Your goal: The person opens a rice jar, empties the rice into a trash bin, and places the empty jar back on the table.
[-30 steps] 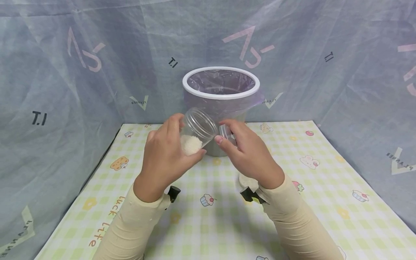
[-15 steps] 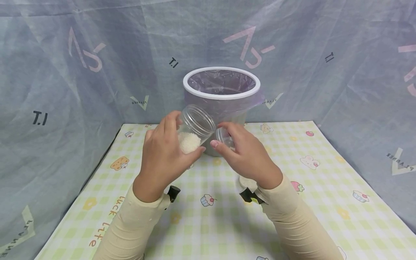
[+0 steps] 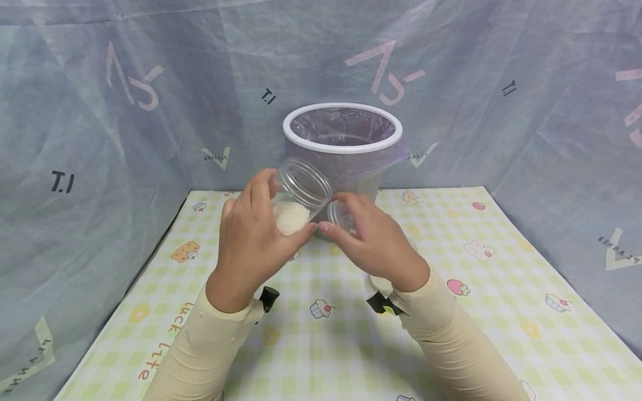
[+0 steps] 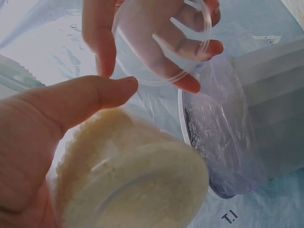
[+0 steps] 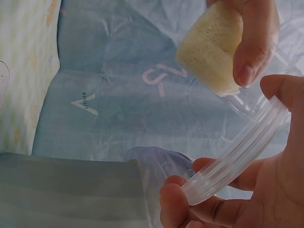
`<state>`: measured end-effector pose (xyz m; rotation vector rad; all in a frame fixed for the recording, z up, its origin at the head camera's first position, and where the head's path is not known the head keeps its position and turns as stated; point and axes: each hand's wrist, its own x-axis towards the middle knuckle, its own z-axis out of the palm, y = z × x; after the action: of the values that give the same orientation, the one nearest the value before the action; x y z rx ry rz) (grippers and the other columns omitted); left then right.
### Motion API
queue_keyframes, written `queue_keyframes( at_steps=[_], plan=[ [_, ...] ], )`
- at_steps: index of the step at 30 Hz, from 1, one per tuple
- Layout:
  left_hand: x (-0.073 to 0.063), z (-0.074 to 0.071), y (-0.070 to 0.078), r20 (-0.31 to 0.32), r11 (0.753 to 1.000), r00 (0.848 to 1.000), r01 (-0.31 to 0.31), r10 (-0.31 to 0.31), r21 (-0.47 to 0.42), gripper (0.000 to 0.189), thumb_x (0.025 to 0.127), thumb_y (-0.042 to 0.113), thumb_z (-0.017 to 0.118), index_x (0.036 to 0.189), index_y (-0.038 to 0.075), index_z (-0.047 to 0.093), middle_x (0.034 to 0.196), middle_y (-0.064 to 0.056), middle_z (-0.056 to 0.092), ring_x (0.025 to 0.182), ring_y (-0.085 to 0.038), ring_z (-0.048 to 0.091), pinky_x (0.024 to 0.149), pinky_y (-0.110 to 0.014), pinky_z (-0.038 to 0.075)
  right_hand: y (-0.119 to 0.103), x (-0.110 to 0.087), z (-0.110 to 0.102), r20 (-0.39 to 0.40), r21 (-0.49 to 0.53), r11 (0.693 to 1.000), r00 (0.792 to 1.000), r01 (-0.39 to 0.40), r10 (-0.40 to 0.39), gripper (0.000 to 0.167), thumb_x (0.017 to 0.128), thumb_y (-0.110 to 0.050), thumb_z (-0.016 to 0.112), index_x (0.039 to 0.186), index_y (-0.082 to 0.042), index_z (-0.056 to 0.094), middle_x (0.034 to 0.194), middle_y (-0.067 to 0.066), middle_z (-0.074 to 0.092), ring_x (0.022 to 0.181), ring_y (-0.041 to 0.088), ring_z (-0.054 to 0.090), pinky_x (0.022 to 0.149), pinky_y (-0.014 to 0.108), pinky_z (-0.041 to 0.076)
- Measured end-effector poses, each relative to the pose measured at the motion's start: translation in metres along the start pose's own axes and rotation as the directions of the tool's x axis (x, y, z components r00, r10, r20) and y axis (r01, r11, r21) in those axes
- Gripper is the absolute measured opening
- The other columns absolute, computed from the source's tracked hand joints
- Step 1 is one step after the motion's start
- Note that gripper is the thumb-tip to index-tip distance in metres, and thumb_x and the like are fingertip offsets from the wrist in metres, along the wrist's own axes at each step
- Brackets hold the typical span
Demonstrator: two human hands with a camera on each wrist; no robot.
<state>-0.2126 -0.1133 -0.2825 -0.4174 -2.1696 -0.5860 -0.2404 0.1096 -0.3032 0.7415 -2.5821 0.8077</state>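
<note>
My left hand [image 3: 251, 228] grips a clear plastic jar [image 3: 304, 182] with thumb and fingers around its body. Tilted, its open mouth faces up and to the right, and white rice [image 3: 292, 218] lies in its lower part. My right hand [image 3: 377, 238] holds a clear round screw lid [image 5: 237, 152] by its edge, between thumb and fingers. In the head view the lid is close to the jar's mouth, on the right, partly hidden by my fingers. The left wrist view shows the jar's base [image 4: 147, 190] from beneath, with the lid beyond it.
Behind my hands stands a bin with a white rim [image 3: 343, 149] and a purple liner bag [image 3: 346, 164]. A whitish round object [image 3: 381, 284] lies on the checked tablecloth [image 3: 321, 351], partly hidden by my right wrist. Grey-blue cloth [image 3: 225, 67] encloses the back and sides.
My right hand has moved left with the lid, bringing it nearer the jar. The jar has shifted slightly left and up in my left hand. The bin has stayed in place.
</note>
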Motion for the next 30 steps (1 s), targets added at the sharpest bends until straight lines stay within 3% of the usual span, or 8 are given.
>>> queue_keyframes(
  at_steps=[9, 22, 30],
  plan=[
    [0.000, -0.001, 0.001, -0.022, 1.000, 1.000, -0.004, 0.003, -0.012, 0.099, 0.065, 0.046, 0.095, 0.140, 0.003, 0.048, 0.110, -0.011, 0.065, 0.099, -0.024, 0.064, 0.077, -0.050, 0.043, 0.000, 0.001, 0.006, 0.053, -0.031, 0.999, 0.998, -0.031, 0.032, 0.070, 0.095, -0.075, 0.047, 0.145, -0.026, 0.051, 0.135, -0.001, 0.058, 0.113, 0.022, 0.063, 0.092, 0.049, 0.053],
    [0.000, -0.003, 0.001, -0.022, 1.000, 1.000, -0.003, 0.003, -0.023, 0.097, 0.066, 0.045, 0.094, 0.140, 0.002, 0.047, 0.110, -0.011, 0.064, 0.100, -0.024, 0.064, 0.077, -0.050, 0.042, 0.002, 0.004, 0.016, 0.117, -0.094, 0.996, 0.993, -0.005, 0.016, 0.075, 0.091, -0.083, 0.042, 0.143, -0.030, 0.053, 0.131, -0.006, 0.058, 0.112, 0.020, 0.064, 0.092, 0.047, 0.054],
    [0.000, -0.003, 0.002, -0.024, 1.000, 1.000, -0.005, 0.004, -0.028, 0.097, 0.066, 0.044, 0.094, 0.140, 0.002, 0.047, 0.111, -0.011, 0.065, 0.101, -0.025, 0.064, 0.080, -0.052, 0.043, 0.002, 0.004, 0.020, 0.145, -0.102, 0.995, 0.989, -0.008, 0.023, 0.070, 0.092, -0.082, 0.043, 0.140, -0.032, 0.055, 0.131, -0.006, 0.059, 0.116, 0.017, 0.062, 0.094, 0.046, 0.054]
  ],
)
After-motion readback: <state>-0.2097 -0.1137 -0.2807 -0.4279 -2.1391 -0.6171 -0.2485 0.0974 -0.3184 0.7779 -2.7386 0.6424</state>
